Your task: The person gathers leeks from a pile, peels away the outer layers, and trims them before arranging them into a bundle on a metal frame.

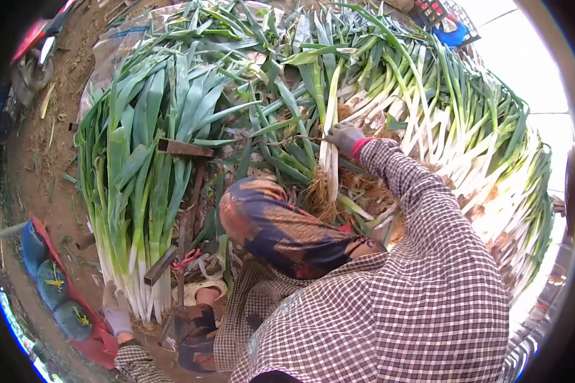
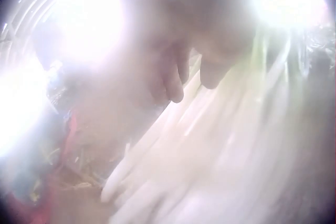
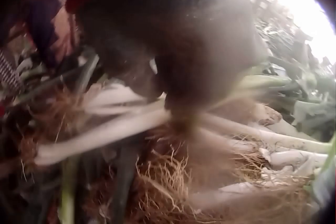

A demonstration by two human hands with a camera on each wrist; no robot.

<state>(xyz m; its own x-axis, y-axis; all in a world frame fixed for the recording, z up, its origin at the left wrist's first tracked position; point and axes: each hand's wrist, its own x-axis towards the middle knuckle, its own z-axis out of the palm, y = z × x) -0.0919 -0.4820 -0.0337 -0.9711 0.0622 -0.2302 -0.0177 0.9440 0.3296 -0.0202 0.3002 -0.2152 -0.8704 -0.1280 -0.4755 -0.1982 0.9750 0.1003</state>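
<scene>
In the head view my gloved right hand (image 1: 345,139) grips a few leeks (image 1: 330,102) by their white shanks, with the roots hanging toward the bent knee. The right wrist view shows this hand's fingers curled round a white shank (image 3: 105,137). My gloved left hand (image 1: 116,313) lies at the lower left side of a big leek bundle (image 1: 140,236), beside its white ends. In the blurred left wrist view, its extended fingers (image 2: 176,90) point down at the white shanks (image 2: 173,155). The bundle lies between rusty metal bars (image 1: 185,149).
A long heap of loose leeks (image 1: 466,134) curves along the right side. Loose green leaves (image 1: 249,38) cover the back middle. At the left lies a red cloth (image 1: 99,345) with blue-green rolls (image 1: 51,281). Pink twine (image 1: 186,260) hangs by the bars. A black crate (image 1: 437,16) stands behind.
</scene>
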